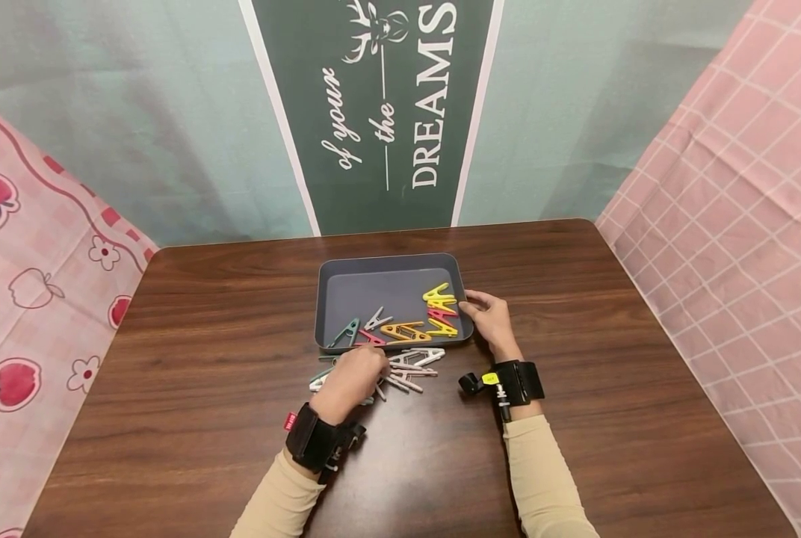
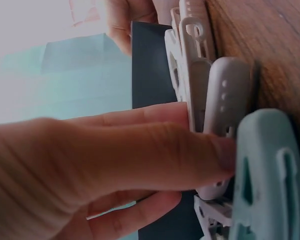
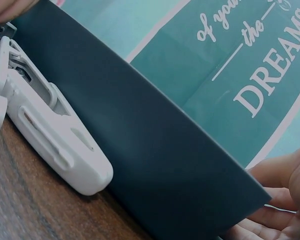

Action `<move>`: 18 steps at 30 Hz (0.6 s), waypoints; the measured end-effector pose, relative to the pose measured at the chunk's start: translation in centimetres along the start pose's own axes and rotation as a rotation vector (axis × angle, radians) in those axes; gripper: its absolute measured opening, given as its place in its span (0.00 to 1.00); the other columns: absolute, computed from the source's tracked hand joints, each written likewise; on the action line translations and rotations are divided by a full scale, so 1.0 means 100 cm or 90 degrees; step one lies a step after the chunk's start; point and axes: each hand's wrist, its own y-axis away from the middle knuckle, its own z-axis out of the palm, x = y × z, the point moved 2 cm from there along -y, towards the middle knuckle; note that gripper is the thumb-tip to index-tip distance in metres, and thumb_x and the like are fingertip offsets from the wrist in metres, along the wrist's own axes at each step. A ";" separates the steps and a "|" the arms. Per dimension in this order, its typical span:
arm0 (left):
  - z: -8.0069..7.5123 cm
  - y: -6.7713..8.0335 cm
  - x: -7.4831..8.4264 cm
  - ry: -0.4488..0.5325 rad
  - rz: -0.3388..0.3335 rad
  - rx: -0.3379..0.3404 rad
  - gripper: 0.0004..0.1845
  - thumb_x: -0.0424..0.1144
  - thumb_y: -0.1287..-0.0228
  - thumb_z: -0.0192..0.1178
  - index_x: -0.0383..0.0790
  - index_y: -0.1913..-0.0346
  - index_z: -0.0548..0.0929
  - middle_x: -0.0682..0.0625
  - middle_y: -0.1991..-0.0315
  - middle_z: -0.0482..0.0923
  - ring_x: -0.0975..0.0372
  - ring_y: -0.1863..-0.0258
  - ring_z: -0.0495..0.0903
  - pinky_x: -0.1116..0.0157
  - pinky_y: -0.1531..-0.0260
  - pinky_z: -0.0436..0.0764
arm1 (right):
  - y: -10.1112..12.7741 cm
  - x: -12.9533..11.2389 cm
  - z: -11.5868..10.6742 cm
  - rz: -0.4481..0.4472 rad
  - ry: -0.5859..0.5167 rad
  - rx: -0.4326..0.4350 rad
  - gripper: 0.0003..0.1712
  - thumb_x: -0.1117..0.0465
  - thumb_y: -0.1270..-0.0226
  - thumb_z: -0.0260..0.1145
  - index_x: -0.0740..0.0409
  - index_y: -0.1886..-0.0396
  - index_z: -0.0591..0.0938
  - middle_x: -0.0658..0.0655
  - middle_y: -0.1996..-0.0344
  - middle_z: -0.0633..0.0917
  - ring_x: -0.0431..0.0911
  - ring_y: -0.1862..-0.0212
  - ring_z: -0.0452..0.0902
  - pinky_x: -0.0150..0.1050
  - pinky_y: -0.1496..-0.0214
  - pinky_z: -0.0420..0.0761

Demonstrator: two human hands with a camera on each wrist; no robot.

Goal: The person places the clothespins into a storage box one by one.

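Observation:
My left hand (image 1: 353, 377) reaches into a pile of clothespins in front of a dark grey tray (image 1: 387, 261). In the left wrist view, its thumb and fingers close about a grey clothespin (image 2: 227, 92), beside a teal clothespin (image 2: 267, 175). My right hand (image 1: 493, 321) grips the tray's right side, thumb at the rim and fingers outside. Inside the tray lie yellow clothespins (image 1: 435, 292) along the right, orange ones (image 1: 407, 331) at the front, plus red, a grey and a teal clothespin (image 1: 347, 333). A white clothespin (image 3: 60, 130) lies against the tray's outer front wall.
More white and grey clothespins (image 1: 407, 381) lie on the brown wooden table (image 1: 226, 359) right of my left hand, partly overlapping. Curtains (image 1: 172, 112) hang behind the table's far edge and on both sides.

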 end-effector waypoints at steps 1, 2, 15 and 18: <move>-0.001 0.000 0.000 0.009 -0.006 -0.009 0.13 0.21 0.52 0.62 0.44 0.77 0.86 0.53 0.72 0.85 0.58 0.68 0.84 0.62 0.70 0.82 | 0.000 0.000 0.000 0.000 -0.001 0.000 0.24 0.62 0.32 0.62 0.62 0.38 0.76 0.67 0.41 0.79 0.55 0.40 0.77 0.29 0.49 0.77; -0.002 0.000 0.000 0.016 -0.011 -0.017 0.13 0.22 0.52 0.62 0.44 0.75 0.87 0.53 0.71 0.86 0.58 0.66 0.84 0.61 0.69 0.82 | 0.000 0.000 0.000 0.000 -0.002 0.001 0.24 0.62 0.32 0.62 0.62 0.38 0.76 0.67 0.41 0.79 0.55 0.40 0.77 0.30 0.49 0.77; -0.009 0.000 -0.005 0.090 -0.035 -0.056 0.12 0.29 0.55 0.71 0.43 0.64 0.88 0.52 0.65 0.87 0.58 0.63 0.84 0.60 0.62 0.83 | -0.001 0.002 0.001 -0.004 0.007 -0.003 0.24 0.62 0.31 0.62 0.61 0.37 0.76 0.67 0.40 0.79 0.56 0.40 0.77 0.39 0.42 0.78; -0.013 0.001 -0.005 0.099 -0.023 -0.052 0.12 0.32 0.53 0.72 0.44 0.63 0.87 0.53 0.64 0.86 0.59 0.62 0.84 0.60 0.61 0.82 | -0.001 0.002 0.001 -0.001 0.005 -0.004 0.24 0.62 0.31 0.62 0.61 0.37 0.76 0.67 0.40 0.79 0.56 0.40 0.77 0.41 0.41 0.77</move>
